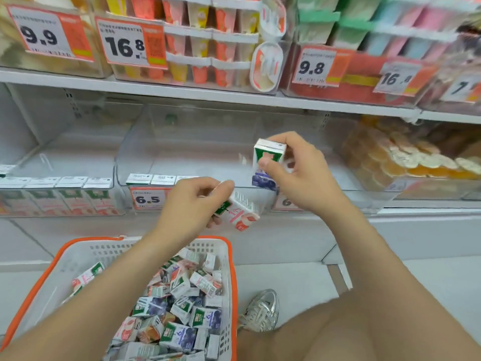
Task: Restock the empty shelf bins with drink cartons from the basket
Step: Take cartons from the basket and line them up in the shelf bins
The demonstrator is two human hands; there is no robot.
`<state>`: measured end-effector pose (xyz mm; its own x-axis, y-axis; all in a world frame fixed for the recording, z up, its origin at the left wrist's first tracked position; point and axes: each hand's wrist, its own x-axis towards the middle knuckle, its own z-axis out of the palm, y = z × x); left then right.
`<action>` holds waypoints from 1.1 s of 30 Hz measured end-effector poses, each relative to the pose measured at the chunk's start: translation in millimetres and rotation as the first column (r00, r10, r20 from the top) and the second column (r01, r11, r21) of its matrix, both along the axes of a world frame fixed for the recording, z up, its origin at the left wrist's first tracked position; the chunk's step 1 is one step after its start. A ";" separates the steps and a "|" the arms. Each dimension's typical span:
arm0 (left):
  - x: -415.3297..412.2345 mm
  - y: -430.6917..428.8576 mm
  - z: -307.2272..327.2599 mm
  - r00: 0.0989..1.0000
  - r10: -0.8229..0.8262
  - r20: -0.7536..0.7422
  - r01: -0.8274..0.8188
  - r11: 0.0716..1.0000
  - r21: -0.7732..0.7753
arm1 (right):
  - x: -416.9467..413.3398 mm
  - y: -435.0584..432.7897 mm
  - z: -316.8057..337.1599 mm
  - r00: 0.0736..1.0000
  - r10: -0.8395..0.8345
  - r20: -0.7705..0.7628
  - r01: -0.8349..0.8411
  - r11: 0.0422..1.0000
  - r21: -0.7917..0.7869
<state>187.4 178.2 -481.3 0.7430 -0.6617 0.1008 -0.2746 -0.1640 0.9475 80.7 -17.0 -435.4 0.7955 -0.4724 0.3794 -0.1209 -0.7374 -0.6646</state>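
My left hand [194, 201] grips a pink peach drink carton [240, 209], tilted, in front of the shelf edge. My right hand [299, 175] holds a blue blueberry carton [268, 162] upright over the front of the clear middle bin [182, 142]. That bin holds a few cartons [151, 179] at its front left and is otherwise bare. The white basket with an orange rim [233, 259] stands on the floor below my arms, filled with several pink and blue cartons [182, 308].
The left clear bin [59, 194] has a front row of pink cartons. A bin of orange packets [406, 157] stands to the right. The upper shelf [208, 96] carries cups and price tags. My knee [364, 321] and a silver shoe [261, 308] are beside the basket.
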 end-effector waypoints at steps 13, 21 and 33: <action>-31.2 -137.4 8.7 0.918 -0.044 0.394 -0.012 0.990 0.140 | -76.1 -165.6 -37.1 0.828 -0.445 -0.341 0.344 0.883 -0.319; -39.9 -151.1 -18.8 0.896 -0.074 0.439 -0.009 0.983 0.183 | -70.9 -167.9 -38.3 0.788 -0.228 -0.572 0.230 0.971 -0.070; -34.5 -137.4 -8.8 0.921 -0.145 0.362 0.081 0.979 0.186 | -47.2 -134.3 -31.9 0.788 -0.341 -0.513 0.183 0.925 -0.334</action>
<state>152.9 40.8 -490.1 0.5924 -0.7698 0.2378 -0.6271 -0.2553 0.7359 33.6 -151.4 -467.3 0.7634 -0.6440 0.0496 -0.6211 -0.7530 -0.2171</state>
